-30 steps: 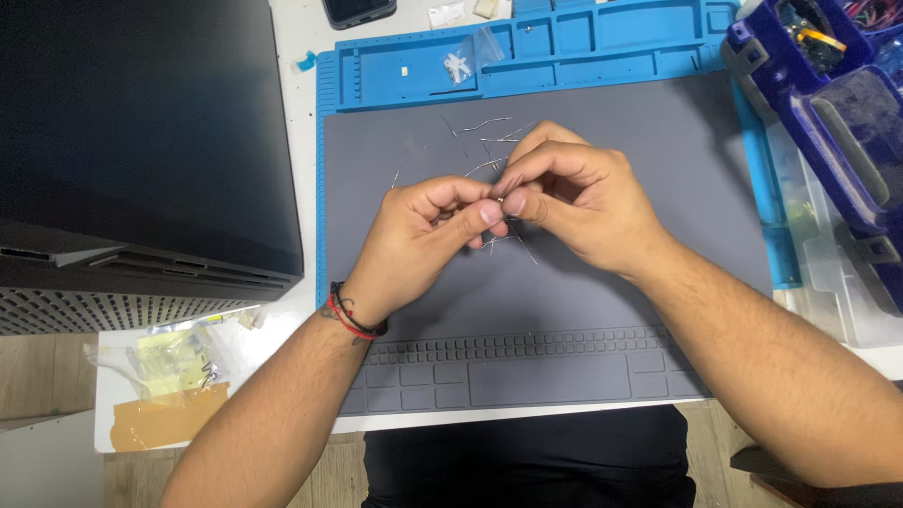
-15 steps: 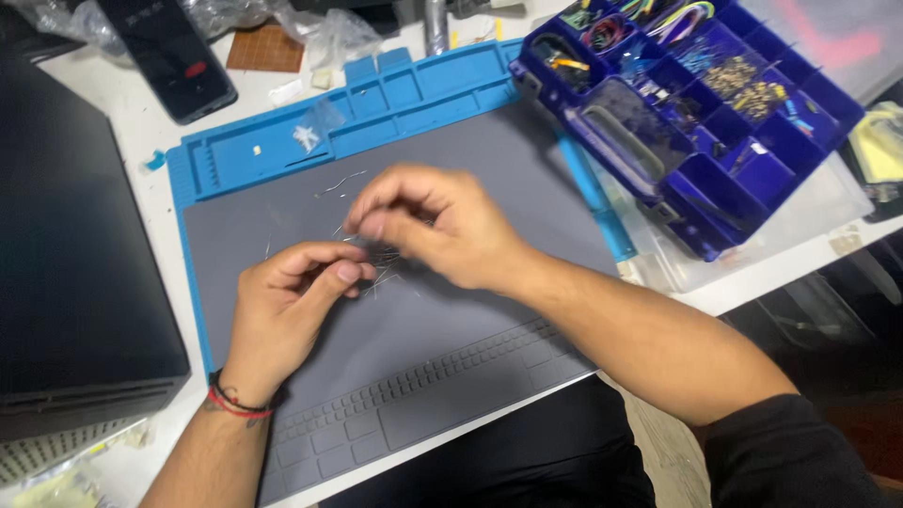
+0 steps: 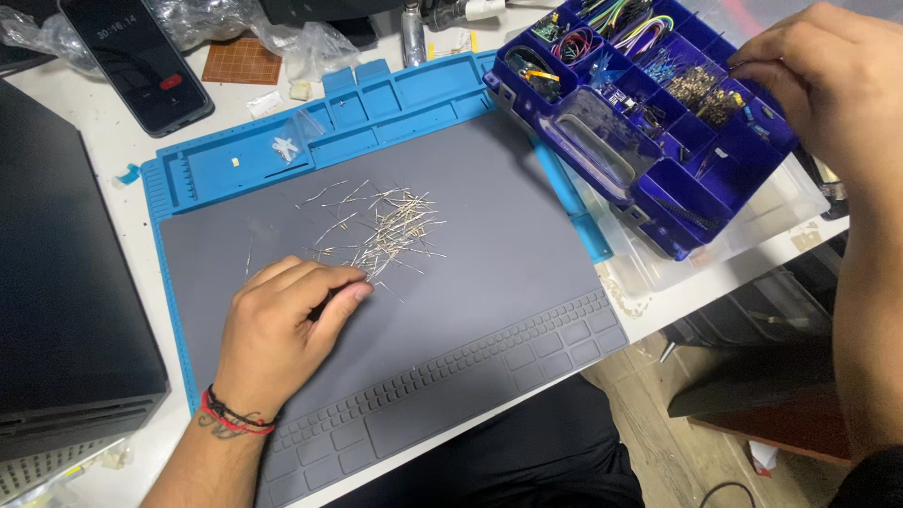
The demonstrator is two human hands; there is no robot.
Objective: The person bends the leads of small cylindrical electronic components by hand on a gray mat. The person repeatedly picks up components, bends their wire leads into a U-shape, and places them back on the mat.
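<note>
While reaching: keep left hand (image 3: 282, 325) curled, pinching something unclear, beside pins (image 3: 386, 230) on mat (image 3: 489, 273).
Right hand (image 3: 828, 80): fingers bent over parts box (image 3: 649, 122), grasp hidden; pick lightly.

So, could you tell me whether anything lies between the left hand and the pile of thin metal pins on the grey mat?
Nothing visible does. The left hand rests on the grey mat with its fingertips right at the near edge of the pile of thin metal pins; only bare mat and a few stray pins lie there.
</note>
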